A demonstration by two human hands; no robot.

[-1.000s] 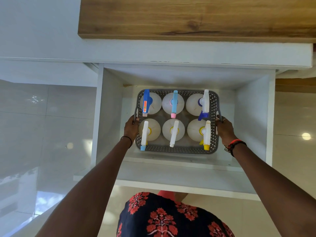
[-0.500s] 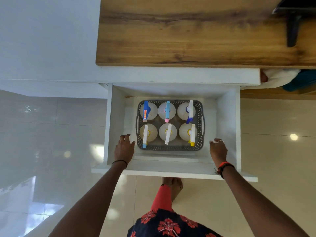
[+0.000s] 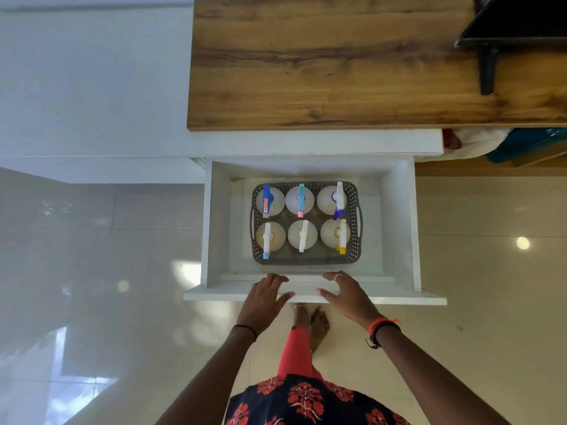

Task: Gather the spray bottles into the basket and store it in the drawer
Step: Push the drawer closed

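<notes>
Closing the drawer (image 3: 310, 294) is your step now, I judge — your left hand (image 3: 266, 297) and right hand (image 3: 346, 292) lie spread and flat on its front panel, each grip open and holding nothing. Beyond them, the grey basket (image 3: 306, 259) sits on the drawer floor with all 6 spray bottles (image 3: 302, 234) upright inside, clear of the white walls on every side. Push evenly — the table (image 3: 337, 62) edge overhangs the far end, and headroom for the nozzles can't be judged.

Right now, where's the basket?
In the head view, the grey basket sits inside the open white drawer, centred, just beyond both hands on the drawer's front panel.
</notes>
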